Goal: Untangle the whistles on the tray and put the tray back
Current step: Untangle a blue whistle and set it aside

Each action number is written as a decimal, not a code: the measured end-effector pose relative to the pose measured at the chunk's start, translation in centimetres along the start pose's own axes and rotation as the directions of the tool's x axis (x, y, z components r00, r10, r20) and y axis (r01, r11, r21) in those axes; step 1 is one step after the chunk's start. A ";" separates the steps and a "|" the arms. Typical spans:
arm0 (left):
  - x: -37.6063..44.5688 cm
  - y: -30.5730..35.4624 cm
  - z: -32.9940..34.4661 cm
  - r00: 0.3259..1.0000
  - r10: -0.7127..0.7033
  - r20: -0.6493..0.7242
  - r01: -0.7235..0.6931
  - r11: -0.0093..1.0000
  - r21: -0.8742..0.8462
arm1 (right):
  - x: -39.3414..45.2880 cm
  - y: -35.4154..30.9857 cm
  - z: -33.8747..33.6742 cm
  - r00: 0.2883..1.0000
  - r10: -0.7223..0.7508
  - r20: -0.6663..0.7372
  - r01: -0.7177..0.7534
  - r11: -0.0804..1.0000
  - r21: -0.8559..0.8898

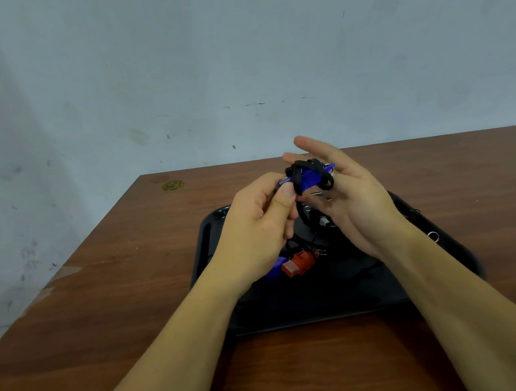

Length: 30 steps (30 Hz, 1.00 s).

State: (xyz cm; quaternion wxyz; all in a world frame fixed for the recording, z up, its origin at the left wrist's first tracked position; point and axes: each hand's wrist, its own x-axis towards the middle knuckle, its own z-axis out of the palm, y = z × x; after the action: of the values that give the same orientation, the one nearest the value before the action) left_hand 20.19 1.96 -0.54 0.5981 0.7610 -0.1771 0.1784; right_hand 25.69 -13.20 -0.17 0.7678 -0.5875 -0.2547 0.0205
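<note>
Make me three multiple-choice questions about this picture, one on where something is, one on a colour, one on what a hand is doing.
1. Where does the red whistle lie?
A. on the black tray
B. on the bare table
C. in the right hand

2. What colour is the whistle held up in the cord tangle?
A. green
B. blue
C. yellow

3. How is the right hand?
A. in a fist
B. flat on the table
C. fingers straight, against the black cords

Answers: 1 A, it rests inside the tray. 2 B, the blue whistle is pinched by the left hand. 3 C, its fingers are extended.
</note>
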 end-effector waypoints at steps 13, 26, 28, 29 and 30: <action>-0.1 0.3 -0.1 0.991 -0.130 0.009 0.127 0.947 -0.294 | 0.0 0.5 -0.3 0.998 0.039 0.059 -0.040 0.999 0.020; -0.2 0.1 0.1 0.983 -0.092 0.162 0.148 0.914 -0.377 | -0.3 0.6 0.6 0.976 -0.219 -0.019 0.177 0.834 -0.523; -0.2 0.1 0.1 0.988 -0.058 0.143 0.110 0.916 -0.385 | -0.1 1.1 0.4 0.979 -0.202 -0.026 0.153 0.814 -0.560; -0.1 0.1 0.1 0.991 -0.047 0.124 0.092 0.917 -0.387 | 0.0 1.3 0.3 0.977 -0.208 -0.043 0.147 0.810 -0.568; -0.1 0.0 0.1 0.994 -0.042 0.101 0.078 0.919 -0.387 | 0.1 1.4 0.1 0.975 -0.212 -0.060 0.142 0.811 -0.567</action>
State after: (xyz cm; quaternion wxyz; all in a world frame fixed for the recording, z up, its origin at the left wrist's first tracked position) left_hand 20.10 1.88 -0.56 0.7343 0.6388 -0.2125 0.0865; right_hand 26.14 -12.67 -1.35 0.5746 -0.7602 -0.2564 -0.1620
